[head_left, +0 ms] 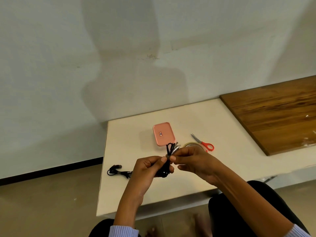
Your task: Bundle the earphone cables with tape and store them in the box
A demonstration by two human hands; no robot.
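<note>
— Near the front edge of the white table (222, 127), both hands are raised with a folded black earphone cable (168, 157) between them. The left hand (147, 170) curls round its lower half; the right hand (193, 161) pinches the middle between thumb and forefinger.

— How much room around them?

— Bare tabletop lies to the right of the hands and along the front. The table's left edge drops to a tan floor, and its far edge meets a pale wall. A wooden board (277, 115) lies against the table's right end.

— And the box?

— One pink box (163, 133), lid on, sits just beyond the hands, towards the wall. Right of it lies one pair of red-handled scissors (203, 142), blades pointing to the wall, and one tape roll (192, 144) just beside the handles, partly hidden by the right hand.

— Cables?

— Two: the one held, and a second earphone cable (118, 170) lying coiled at the table's left edge, just left of the left hand.
</note>
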